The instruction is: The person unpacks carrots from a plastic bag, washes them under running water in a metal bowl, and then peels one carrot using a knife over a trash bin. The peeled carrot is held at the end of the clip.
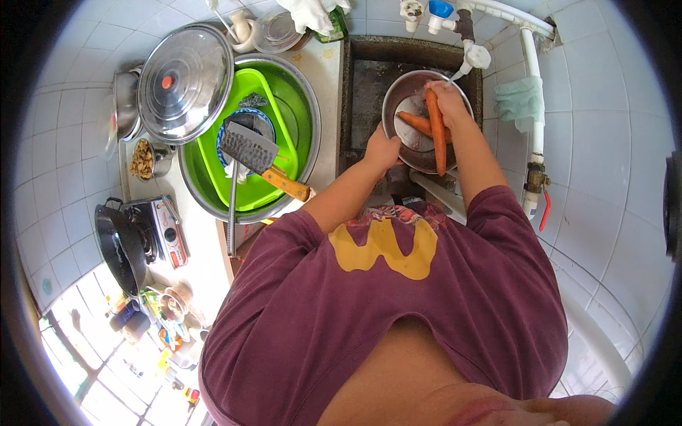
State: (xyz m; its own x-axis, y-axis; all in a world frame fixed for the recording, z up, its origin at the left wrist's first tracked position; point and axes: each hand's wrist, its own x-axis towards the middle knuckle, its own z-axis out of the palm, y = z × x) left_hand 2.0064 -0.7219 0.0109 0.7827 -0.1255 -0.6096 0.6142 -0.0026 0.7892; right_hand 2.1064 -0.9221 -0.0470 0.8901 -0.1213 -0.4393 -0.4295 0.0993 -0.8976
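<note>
Over the stone sink [367, 90], my left hand [382, 150] grips the near left rim of a round metal basin [390, 114]. My right hand [446, 100] is at the basin's far right side, closed around the upper end of a long carrot [437, 133], beneath the white tap [474, 57]. Water appears to run from the tap onto this hand. The held carrot lies slantwise across the basin, its lower tip near the rim. Another carrot [415, 122] rests in the basin, partly behind the held one; whether more lie underneath is hidden.
Left of the sink, a large metal bowl [314, 122] holds a green plastic basket [261, 80], with a cleaver [250, 146] lying across it. A metal lid [186, 80] leans there. Farther left are a wok [120, 245] and a portable gas stove [171, 234]. Pipes [534, 106] line the right wall.
</note>
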